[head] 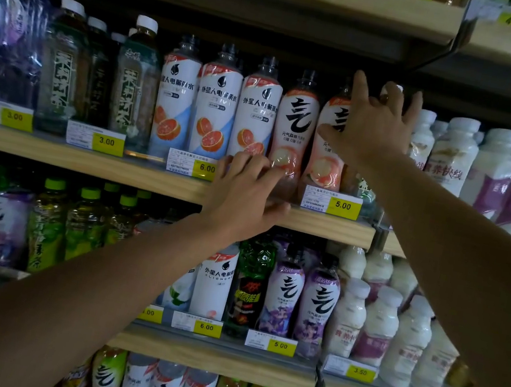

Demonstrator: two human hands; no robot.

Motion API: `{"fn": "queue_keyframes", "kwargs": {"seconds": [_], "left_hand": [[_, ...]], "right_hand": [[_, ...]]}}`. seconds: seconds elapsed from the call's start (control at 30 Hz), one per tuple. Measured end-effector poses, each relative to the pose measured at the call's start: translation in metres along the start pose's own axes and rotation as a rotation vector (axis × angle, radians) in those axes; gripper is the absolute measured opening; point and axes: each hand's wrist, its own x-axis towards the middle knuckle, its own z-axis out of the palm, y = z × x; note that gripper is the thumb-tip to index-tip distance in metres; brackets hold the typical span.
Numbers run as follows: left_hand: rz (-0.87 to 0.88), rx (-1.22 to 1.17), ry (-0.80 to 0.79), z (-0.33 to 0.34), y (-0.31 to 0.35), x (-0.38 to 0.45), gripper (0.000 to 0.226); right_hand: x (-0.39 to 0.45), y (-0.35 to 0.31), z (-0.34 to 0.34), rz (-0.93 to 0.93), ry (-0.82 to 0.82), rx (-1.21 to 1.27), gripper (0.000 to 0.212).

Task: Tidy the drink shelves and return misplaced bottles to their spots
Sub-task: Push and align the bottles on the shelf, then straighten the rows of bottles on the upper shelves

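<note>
Two pink peach-label bottles stand side by side on the middle shelf, the left one (292, 131) and the right one (323, 157). My left hand (244, 191) rests on the shelf's front rail (283, 200) just below the left pink bottle, holding no bottle, thumb along the wooden edge. My right hand (376, 122) is raised with fingers spread, covering the upper part of the right pink bottle. It touches the top of a white-capped bottle (362, 186) wedged between the pink bottles and the white milk bottles (452, 156). Most of that bottle is hidden.
Three white grapefruit-label bottles (216, 108) stand left of the pink ones, with green tea bottles (133, 83) further left. The shelf below holds purple-label bottles (283, 297), a dark green bottle (250, 281) and more milk bottles (378, 324). Yellow price tags (343, 205) line the rails.
</note>
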Motion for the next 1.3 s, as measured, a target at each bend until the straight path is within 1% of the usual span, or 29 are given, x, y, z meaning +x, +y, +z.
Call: {"fn": "queue_keyframes", "kwargs": {"seconds": [0.17,0.37,0.53,0.6,0.73,0.87,0.97,1.07,1.2,1.3], "left_hand": [[-0.007,0.002,-0.014,-0.001,0.001,0.001,0.061],[0.001,0.023,-0.004,0.001,0.001,0.000,0.060],[-0.014,0.037,-0.027,0.000,0.004,0.001,0.063],[-0.020,0.041,-0.023,-0.001,0.005,0.001,0.063],[-0.055,0.005,0.029,-0.003,0.015,0.008,0.060],[-0.063,-0.041,-0.004,-0.009,0.042,0.037,0.063],[-0.046,-0.066,0.012,-0.007,0.071,0.065,0.064],[-0.020,-0.057,0.077,-0.002,0.095,0.091,0.062],[-0.035,0.026,0.010,0.003,0.114,0.123,0.069],[-0.051,0.133,-0.027,0.007,0.124,0.139,0.069]], "right_hand": [[0.001,0.002,0.013,-0.045,-0.037,-0.074,0.085],[0.000,0.012,0.012,-0.090,-0.055,0.010,0.078],[-0.015,0.037,0.010,-0.156,0.114,0.216,0.064],[-0.023,0.051,0.012,-0.160,0.156,0.245,0.060],[-0.042,0.078,0.015,-0.117,0.164,0.268,0.061],[-0.072,0.103,0.026,-0.144,0.185,0.273,0.059],[-0.101,0.121,0.037,-0.113,0.144,0.272,0.064],[-0.124,0.140,0.050,-0.116,0.116,0.242,0.063],[-0.144,0.156,0.059,-0.201,0.012,0.183,0.067],[-0.149,0.163,0.065,-0.233,-0.030,0.180,0.068]]}}
